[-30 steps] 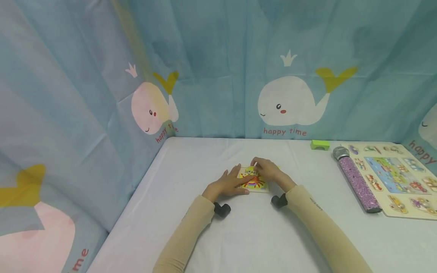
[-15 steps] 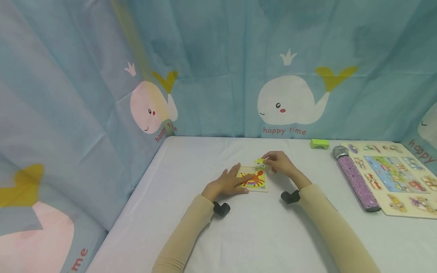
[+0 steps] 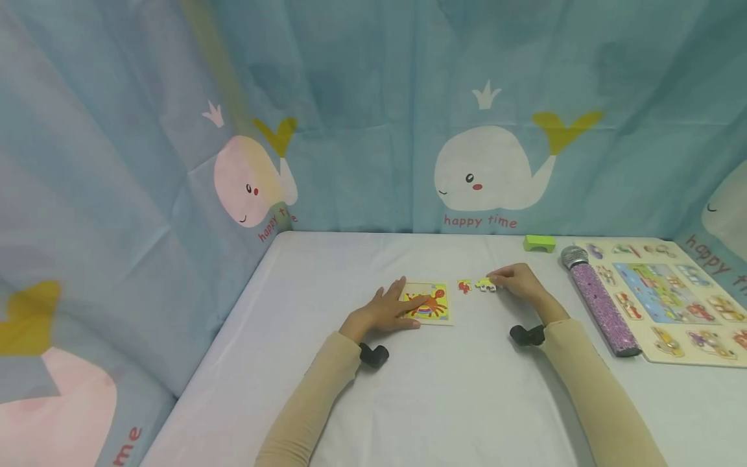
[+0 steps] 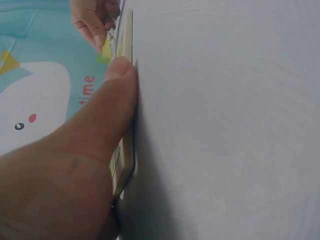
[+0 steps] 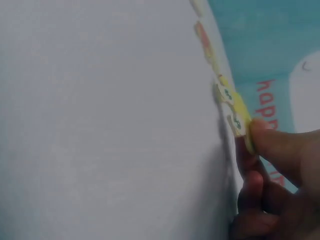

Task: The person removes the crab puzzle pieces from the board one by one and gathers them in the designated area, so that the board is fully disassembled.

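Observation:
A small square jigsaw board [image 3: 436,314] with a red crab picture on yellow lies mid-table. My left hand [image 3: 382,312] rests across its left side, fingers spread; in the left wrist view the thumb [image 4: 95,107] lies along the board's edge. To the right of the board, my right hand [image 3: 522,284] pinches a yellow puzzle piece with printed eyes [image 3: 486,285] between thumb and fingers. The right wrist view shows that eyed piece [image 5: 234,107] tilted, close to the tabletop. A red and yellow puzzle piece [image 3: 464,286] lies between the board and the pinched piece.
A green arched block [image 3: 539,243] stands near the table's back edge. On the right lie a purple glittery microphone [image 3: 604,308] and a large wooden peg puzzle board [image 3: 653,344]. A whale-print curtain [image 3: 350,162] hangs behind and to the left.
My right hand has lifted the eyed piece off the top of the board and carried it right, beside the red piece. The left hand stays on the board.

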Demonstrator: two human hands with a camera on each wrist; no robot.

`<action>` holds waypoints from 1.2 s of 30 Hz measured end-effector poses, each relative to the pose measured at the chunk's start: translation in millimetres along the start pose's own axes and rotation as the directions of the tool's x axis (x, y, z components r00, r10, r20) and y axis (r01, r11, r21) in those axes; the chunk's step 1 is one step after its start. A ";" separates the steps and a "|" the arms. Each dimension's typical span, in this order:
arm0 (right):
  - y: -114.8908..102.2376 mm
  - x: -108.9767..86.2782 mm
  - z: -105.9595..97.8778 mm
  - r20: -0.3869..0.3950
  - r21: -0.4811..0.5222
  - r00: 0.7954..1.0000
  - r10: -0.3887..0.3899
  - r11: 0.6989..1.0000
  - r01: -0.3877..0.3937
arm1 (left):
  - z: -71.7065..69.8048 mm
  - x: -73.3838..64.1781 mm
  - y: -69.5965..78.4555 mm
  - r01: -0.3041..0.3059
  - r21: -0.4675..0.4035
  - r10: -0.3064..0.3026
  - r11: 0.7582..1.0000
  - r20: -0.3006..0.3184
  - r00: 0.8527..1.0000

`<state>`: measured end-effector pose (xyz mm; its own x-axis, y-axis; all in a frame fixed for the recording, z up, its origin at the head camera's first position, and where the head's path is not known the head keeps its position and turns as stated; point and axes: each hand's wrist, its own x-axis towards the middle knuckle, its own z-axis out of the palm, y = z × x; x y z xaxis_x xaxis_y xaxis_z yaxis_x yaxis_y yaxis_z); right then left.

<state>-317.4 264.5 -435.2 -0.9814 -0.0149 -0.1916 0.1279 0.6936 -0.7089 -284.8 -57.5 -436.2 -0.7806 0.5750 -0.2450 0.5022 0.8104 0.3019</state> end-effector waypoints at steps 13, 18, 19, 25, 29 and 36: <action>5.3 5.2 9.2 -0.064 -0.014 0.997 -0.036 0.999 0.035 | 0.5 0.7 -3.3 -0.004 0.011 0.004 1.000 0.005 1.000; 6.1 3.4 10.3 -0.087 -0.019 0.994 -0.061 0.998 0.060 | 1.1 0.6 -4.3 -0.015 0.009 0.015 1.000 -0.002 1.000; 4.8 2.3 11.0 -0.094 -0.025 0.993 -0.076 0.997 0.073 | 1.6 0.8 -4.6 -0.017 0.013 0.018 1.000 -0.001 1.000; -27.6 -3.7 28.7 -0.082 -0.088 0.969 -0.234 0.970 0.227 | 2.9 2.2 -6.0 -0.011 0.016 0.011 1.000 0.007 1.000; -53.3 -3.8 50.5 -0.005 -0.134 0.939 -0.343 0.931 0.339 | 2.9 3.9 -5.6 -0.018 0.018 0.018 1.000 0.006 1.000; -70.8 -2.4 75.9 0.083 -0.174 0.941 -0.327 0.925 0.337 | 3.8 4.4 -5.2 -0.022 0.028 0.022 0.999 -0.008 1.000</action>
<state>-313.2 160.8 -436.1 -0.9537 -0.3006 -0.0047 -0.2372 0.7621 -0.6024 -289.5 -58.8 -442.4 -0.7723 0.5919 -0.2306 0.5294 0.8003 0.2815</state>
